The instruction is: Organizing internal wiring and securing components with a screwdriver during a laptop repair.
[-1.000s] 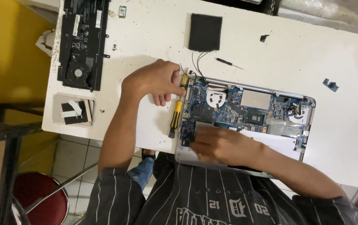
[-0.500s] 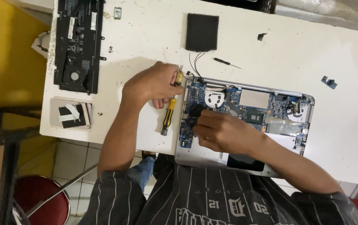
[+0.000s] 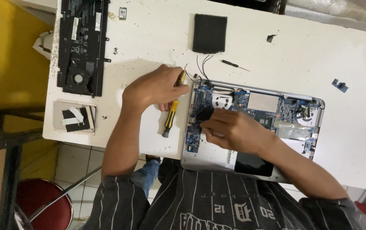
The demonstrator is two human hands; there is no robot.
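your left hand (image 3: 155,87) curls closed around the yellow-and-black screwdriver (image 3: 171,116), its long axis upright, tip toward you. your right hand (image 3: 234,130) pinches a black part on the blue laptop motherboard (image 3: 200,115).

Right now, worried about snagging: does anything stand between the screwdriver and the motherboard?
Nothing solid. The screwdriver in the left hand lies beside the laptop's edge; thin black wires curl near its upper end, and the right hand covers part of the motherboard.
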